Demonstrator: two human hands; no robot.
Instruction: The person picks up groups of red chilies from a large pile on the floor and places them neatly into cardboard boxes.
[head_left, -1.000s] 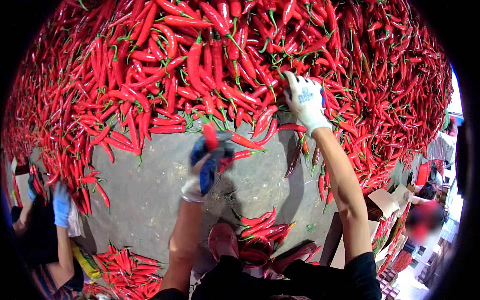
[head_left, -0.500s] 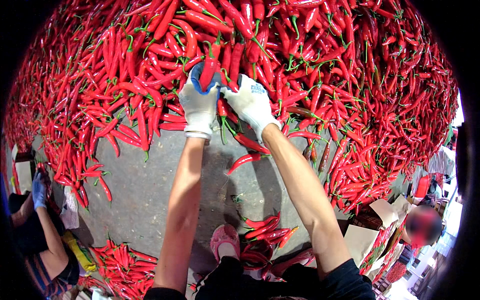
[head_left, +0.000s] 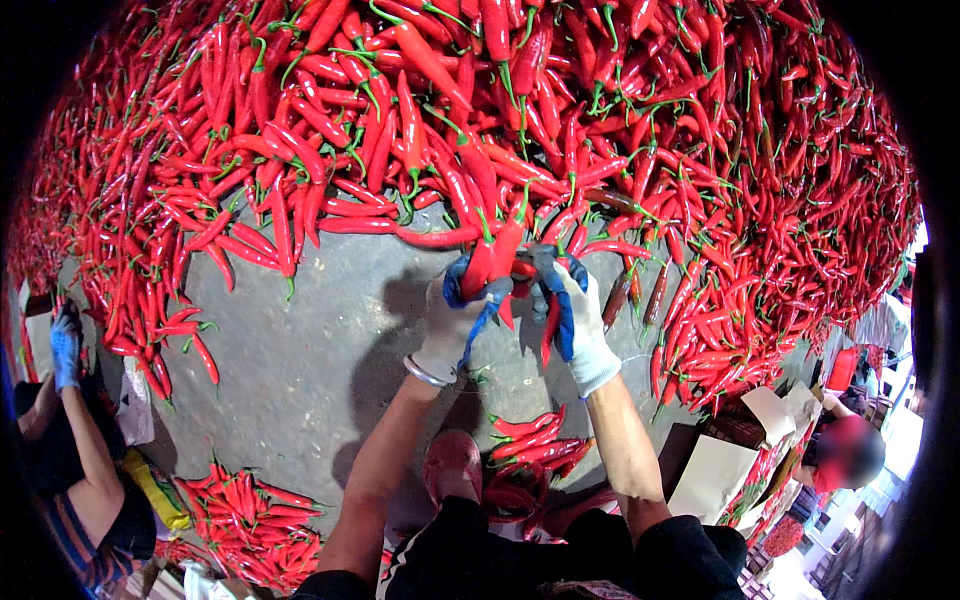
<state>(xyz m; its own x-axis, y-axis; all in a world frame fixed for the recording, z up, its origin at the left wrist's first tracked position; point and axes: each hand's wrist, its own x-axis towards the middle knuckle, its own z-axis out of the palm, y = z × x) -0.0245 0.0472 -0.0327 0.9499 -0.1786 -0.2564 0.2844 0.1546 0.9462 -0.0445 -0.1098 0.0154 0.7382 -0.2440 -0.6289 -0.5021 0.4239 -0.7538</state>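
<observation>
Both of my hands wear white knit gloves with blue palms, and they are raised over the grey floor at the near edge of a huge heap of red chili peppers (head_left: 430, 60). My left hand (head_left: 452, 318) is closed round red chili peppers (head_left: 508, 245), their green stems pointing away from me. Close beside it, my right hand (head_left: 582, 322) grips red chili peppers too, and one chili pepper (head_left: 549, 332) hangs down from its fingers. How many peppers each hand has is partly hidden by the gloves.
Between my feet lies a small bunch of red chili peppers (head_left: 540, 440). Another small chili pile (head_left: 255, 525) is at the lower left. Cardboard boxes (head_left: 715, 478) with chilies stand at the right. One person's blue-gloved hand (head_left: 66, 345) shows at the left; another person (head_left: 835, 450) is at the far right.
My hands have drawn back from the big heap toward me and slightly right, carrying chili peppers. They have moved apart a little, and some peppers at the heap's edge have shifted.
</observation>
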